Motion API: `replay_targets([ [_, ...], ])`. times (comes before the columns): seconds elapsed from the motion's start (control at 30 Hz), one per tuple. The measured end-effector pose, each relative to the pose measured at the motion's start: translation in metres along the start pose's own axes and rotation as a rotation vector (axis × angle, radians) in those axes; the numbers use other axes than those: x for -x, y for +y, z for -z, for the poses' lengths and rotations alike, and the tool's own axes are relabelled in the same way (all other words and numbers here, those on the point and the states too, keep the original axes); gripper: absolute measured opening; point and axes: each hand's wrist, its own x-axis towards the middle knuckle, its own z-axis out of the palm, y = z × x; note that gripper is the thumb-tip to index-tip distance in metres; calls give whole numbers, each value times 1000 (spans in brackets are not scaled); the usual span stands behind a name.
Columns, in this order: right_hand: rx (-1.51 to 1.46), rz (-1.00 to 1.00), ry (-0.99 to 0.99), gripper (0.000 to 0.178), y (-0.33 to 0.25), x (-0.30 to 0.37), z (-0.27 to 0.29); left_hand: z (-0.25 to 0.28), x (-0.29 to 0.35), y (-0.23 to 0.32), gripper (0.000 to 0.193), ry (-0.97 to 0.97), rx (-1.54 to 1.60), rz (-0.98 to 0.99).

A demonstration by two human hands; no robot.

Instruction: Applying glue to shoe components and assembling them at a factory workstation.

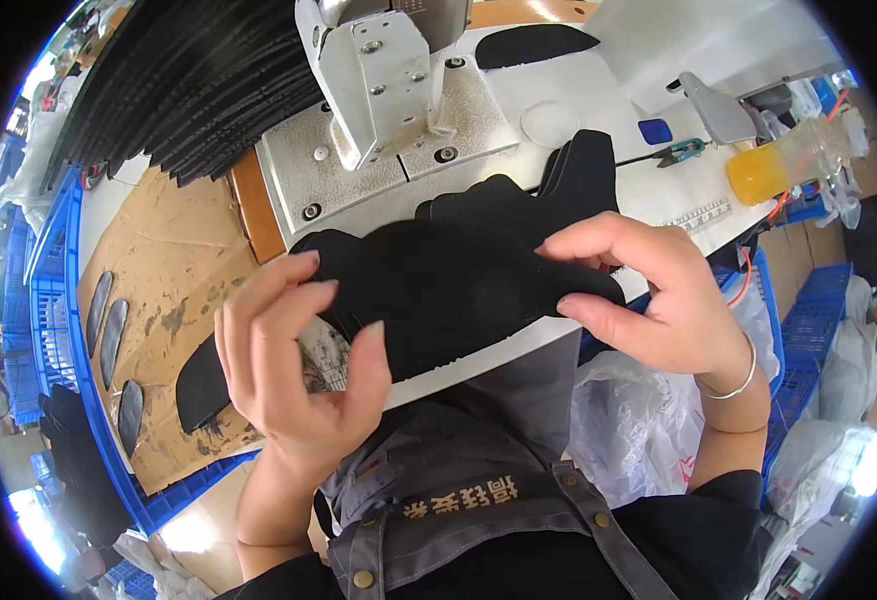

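Observation:
Black fabric pieces (448, 275), cut with curved edges, lie overlapped at the front of the machine's white table. At their left end is my left hand (303, 350), its thumb and fingers apart and the fingertips close to the cloth's edge. My right hand (648, 290) is spread at the right end, with index fingertip and thumb tip resting on the black cloth, well apart. Its other fingers are partly hidden. Behind the cloth stands a white sewing machine (378, 90) on a metal bed plate (298, 180).
Long black strips (198, 80) are stacked at the far left. Cardboard (173, 290) in a blue crate (143, 510) carries several dark cut pieces. Rightward are teal thread snips (680, 152), a ruler strip (698, 215) and a yellow-filled bottle (758, 178). A clear plastic bag (618, 430) hangs by my lap.

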Motion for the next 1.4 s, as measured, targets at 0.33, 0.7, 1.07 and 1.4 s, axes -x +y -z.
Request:
replay_targets([
  [0.33, -306, -244, 61, 42, -15, -4, 1, 10, 3, -5, 44, 80, 134, 28],
  [0.7, 74, 48, -87, 35, -27, -12, 4, 16, -12, 0, 90, -217, 627, 345],
  [1.07, 99, -184, -116, 41, 14, -10, -3, -16, -14, 10, 29, -487, 344, 422],
  [1.4, 174, -264, -125, 38, 30, -10, -4, -36, -11, 19, 34, -454, 74, 189],
])
